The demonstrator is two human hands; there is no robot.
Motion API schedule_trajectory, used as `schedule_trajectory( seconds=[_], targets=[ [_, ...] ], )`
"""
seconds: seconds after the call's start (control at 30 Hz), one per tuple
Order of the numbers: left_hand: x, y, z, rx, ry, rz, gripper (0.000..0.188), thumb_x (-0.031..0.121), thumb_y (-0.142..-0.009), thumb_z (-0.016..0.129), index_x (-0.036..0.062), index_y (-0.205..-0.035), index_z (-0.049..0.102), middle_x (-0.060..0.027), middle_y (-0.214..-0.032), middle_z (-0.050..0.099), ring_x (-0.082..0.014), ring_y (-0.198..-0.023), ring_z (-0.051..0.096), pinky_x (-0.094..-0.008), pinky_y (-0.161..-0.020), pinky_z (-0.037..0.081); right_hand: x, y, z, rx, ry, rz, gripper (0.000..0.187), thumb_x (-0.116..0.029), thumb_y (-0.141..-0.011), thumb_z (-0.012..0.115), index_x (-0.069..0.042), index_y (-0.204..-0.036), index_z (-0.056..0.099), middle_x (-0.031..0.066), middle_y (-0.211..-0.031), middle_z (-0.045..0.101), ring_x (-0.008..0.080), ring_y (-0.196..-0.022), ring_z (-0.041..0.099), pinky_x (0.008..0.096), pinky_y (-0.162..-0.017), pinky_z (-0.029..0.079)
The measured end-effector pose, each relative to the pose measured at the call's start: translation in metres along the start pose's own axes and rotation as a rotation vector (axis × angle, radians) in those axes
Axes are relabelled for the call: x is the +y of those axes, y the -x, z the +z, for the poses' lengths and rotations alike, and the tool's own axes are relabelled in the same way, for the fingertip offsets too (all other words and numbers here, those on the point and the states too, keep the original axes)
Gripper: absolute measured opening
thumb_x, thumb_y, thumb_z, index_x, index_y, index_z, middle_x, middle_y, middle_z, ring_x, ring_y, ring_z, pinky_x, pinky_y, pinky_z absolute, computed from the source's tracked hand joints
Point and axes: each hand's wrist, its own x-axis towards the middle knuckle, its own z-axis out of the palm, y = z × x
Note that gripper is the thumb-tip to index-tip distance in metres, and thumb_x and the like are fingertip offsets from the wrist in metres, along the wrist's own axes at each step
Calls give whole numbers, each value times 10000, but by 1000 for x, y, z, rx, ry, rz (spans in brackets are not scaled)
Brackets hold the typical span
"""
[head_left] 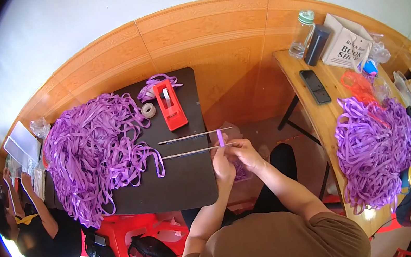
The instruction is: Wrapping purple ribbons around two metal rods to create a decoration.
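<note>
Purple ribbon band [220, 138] bridging two thin rods, viewed from above. It lies across the far rod [191, 136] and the near rod [188, 153], close to their free ends, which project beyond the right edge of a dark table [182, 184]. The left hand [223, 165] is at the near rod, just beside the band, with its fingers bent; whether they grip the band, the rod or neither cannot be told. The right hand [247, 154] has thumb and fingers drawn together at the near rod's tip; what lies between them is too small to tell.

On the dark table, a large ribbon heap [93, 149] fills the left side and hangs over the near edge. To its right lie a tape roll [144, 112] and a red tape dispenser [175, 116], with a small ribbon bundle [150, 90] behind. On the wooden table [329, 127] at right, a second ribbon heap [372, 152] lies nearer the wearer than a phone [315, 86], a dark flask [318, 45] and a paper bag [341, 38].
</note>
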Motion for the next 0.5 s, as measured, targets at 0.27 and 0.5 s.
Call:
schedule_trajectory(
  seconds=[0.27, 0.5],
  targets=[
    [5, 37, 10, -76, -89, 85, 334, 103, -893, 547, 17, -1210, 487, -61, -1027, 568, -156, -974, 541, -272, -873, 407, -3, 12, 22, 117, -138, 43, 102, -64, -866, 626, 15, -875, 689, 54, -774, 663, 111, -671, 610, 230, -603, 482],
    [23, 57, 35, -46, -118, 88, 322, 134, -875, 555, 16, -1169, 500, -44, -992, 569, -104, -888, 529, -230, -779, 404, -29, 18, 47, 187, -179, 63, 114, -83, -853, 634, 14, -862, 694, 5, -698, 622, 55, -545, 516, 196, -476, 392]
  ],
)
